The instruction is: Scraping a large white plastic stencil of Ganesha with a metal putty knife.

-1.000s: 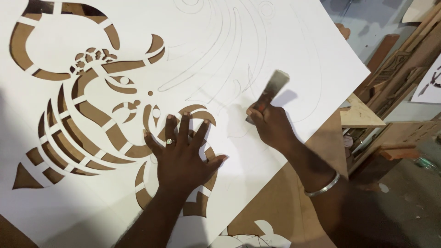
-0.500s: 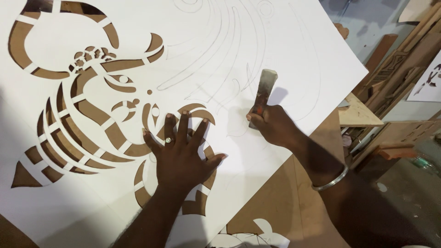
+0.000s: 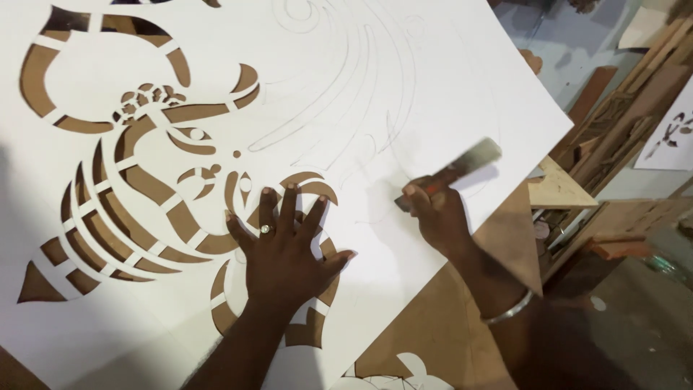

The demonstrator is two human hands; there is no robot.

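A large white sheet (image 3: 346,94) lies flat over a brown board (image 3: 433,332) on the bench, and most of its left half is cut through in a curling ornamental pattern: broad curved bands, striped fan shapes, a small ring of petals and a pointed tail, with the brown showing in every opening. Its right half is uncut and carries only thin pencil lines, long sweeping arcs and a small spiral near the top edge. The left hand (image 3: 285,253) lies palm down on the sheet with its fingers spread wide, a ring (image 3: 265,229) on one finger, the fingertips resting on the narrow white bridges between cut-outs. Just to the right of it, on the pencilled part, the right hand (image 3: 437,217) is closed around the handle of a cutting tool (image 3: 451,173), a dark handle with a pale, blurred upper end slanting up and away to the right; its lower end meets the sheet just left of the thumb. A metal bangle (image 3: 509,312) circles the right wrist. Beyond that hand, past the sheet's slanting right edge, stand wooden offcuts and frames (image 3: 613,137), and another small white cut-out sheet (image 3: 671,137) leans at the far right
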